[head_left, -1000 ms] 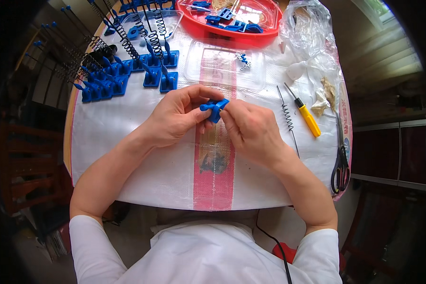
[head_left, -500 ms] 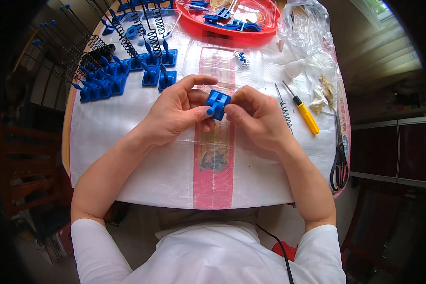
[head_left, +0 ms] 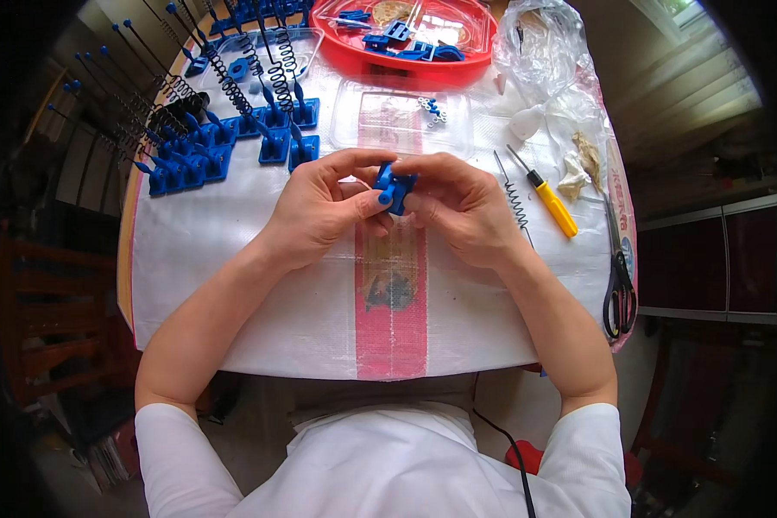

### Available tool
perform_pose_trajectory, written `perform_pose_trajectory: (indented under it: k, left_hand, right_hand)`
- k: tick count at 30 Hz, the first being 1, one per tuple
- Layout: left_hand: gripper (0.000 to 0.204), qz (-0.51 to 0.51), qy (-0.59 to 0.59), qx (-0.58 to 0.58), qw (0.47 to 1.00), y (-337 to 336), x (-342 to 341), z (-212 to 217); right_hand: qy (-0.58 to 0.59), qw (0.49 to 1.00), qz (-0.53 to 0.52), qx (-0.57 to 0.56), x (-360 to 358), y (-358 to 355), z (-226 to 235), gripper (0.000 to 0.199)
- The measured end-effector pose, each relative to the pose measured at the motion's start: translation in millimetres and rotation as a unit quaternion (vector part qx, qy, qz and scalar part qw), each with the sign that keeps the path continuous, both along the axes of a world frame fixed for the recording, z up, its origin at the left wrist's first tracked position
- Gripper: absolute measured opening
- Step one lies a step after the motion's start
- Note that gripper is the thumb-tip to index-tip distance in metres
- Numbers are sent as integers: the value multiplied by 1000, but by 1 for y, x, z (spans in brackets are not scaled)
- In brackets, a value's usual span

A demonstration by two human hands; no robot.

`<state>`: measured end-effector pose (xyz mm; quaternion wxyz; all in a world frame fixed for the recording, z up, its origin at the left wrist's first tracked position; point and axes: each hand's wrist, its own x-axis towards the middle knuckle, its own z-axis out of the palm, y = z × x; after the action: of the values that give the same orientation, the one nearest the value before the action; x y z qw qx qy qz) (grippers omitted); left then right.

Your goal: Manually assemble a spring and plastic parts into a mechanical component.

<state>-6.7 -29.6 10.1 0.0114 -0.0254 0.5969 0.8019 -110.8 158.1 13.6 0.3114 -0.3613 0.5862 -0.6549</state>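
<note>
Blue part, pinched from both sides
Your left hand and right hand grip it (fingertips only); keep it steady.

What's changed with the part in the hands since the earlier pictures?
The blue part has turned: half a second ago its broad face showed, now it is tilted. The right hand has brought its fingertips leftward over the part's upper edge. Unchanged: the left hand's hold, the yellow-handled screwdriver and the coiled wire.
</note>
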Motion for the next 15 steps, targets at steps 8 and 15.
perform_pose_trajectory:
  k: [8,15]
  left_hand:
    - [54,-2,52,-44,998,-2,3,7]
    - [42,113,113,-227,961,-19,12,37]
  right_hand:
    - [-49,997,34,-43,-12,4,-8,27]
    - [-51,996,73,-4,-17,7,3,23]
